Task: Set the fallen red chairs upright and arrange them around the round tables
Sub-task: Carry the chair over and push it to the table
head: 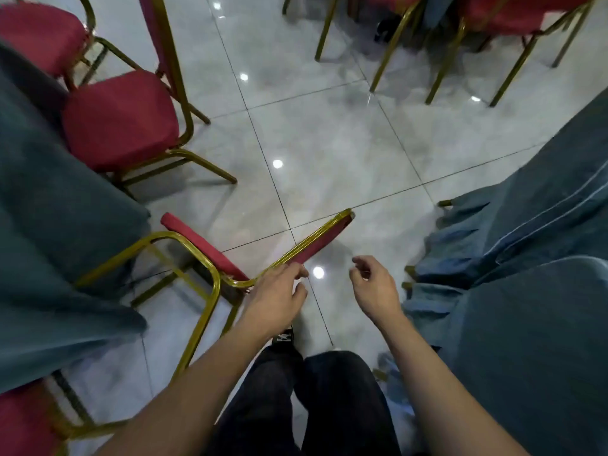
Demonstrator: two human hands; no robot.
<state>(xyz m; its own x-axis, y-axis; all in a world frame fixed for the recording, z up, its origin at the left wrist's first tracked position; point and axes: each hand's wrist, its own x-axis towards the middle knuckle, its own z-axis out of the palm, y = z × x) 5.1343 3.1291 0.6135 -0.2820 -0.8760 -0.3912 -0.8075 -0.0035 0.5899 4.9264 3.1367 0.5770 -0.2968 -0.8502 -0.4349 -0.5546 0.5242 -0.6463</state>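
A fallen red chair (204, 245) with a gold metal frame lies on its side on the floor, in the gap between two round tables. Its legs point toward the left table (49, 232), which is draped in dark teal cloth. The chair's backrest (320, 243) stretches away to the right. My left hand (278, 292) reaches to the lower end of that backrest, its fairly straight fingertips at the gold frame, not wrapped around it. My right hand (375, 287) hovers apart from the chair with loosely curled fingers and holds nothing. The right table (533, 258) wears blue cloth.
An upright red chair (121, 116) stands at the left table, another (39, 34) behind it and a third (23, 422) at the bottom left. More red chairs (506, 14) stand at the far top right. Glossy grey tiles (329, 143) lie between. My legs are below.
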